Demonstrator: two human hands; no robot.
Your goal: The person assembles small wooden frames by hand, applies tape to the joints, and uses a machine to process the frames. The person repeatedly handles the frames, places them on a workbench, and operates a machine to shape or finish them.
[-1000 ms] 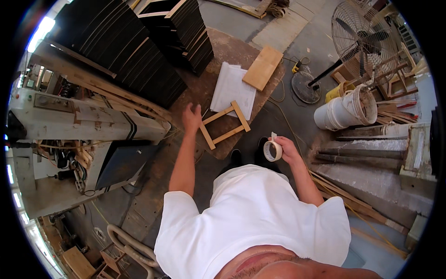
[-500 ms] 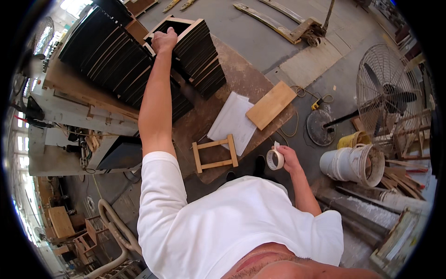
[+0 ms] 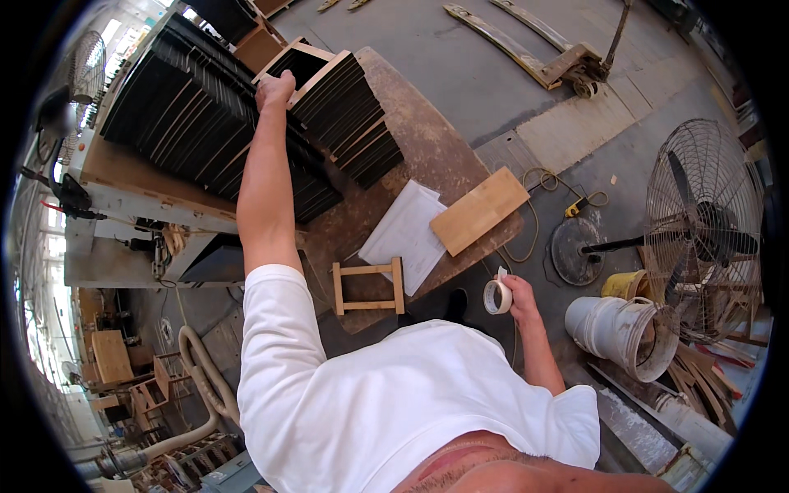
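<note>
My left arm reaches forward to a stack of black-sided wooden frames (image 3: 352,127) at the table's far left. My left hand (image 3: 275,90) is closed on the near left edge of the top frame (image 3: 320,76), which has pale wood edges; its fingertips are partly hidden. Off the table's near right side, my right hand (image 3: 523,297) grips a roll of pale tape (image 3: 504,297), with a short loose end sticking up. A small bare wood frame (image 3: 367,306) lies at the table's near edge, beside white paper sheets (image 3: 403,238) and a flat wooden board (image 3: 479,212).
The brown table (image 3: 419,123) carries these things. A larger stack of black panels (image 3: 177,115) stands left of my arm. To the right are a floor fan (image 3: 707,226), a white bucket (image 3: 600,329) and loose wood strips. A pallet jack (image 3: 575,66) stands at the far right.
The view has turned a little. My left hand has shifted slightly nearer along the top frame's left edge. My right hand still holds the tape roll, a little lower in view.
</note>
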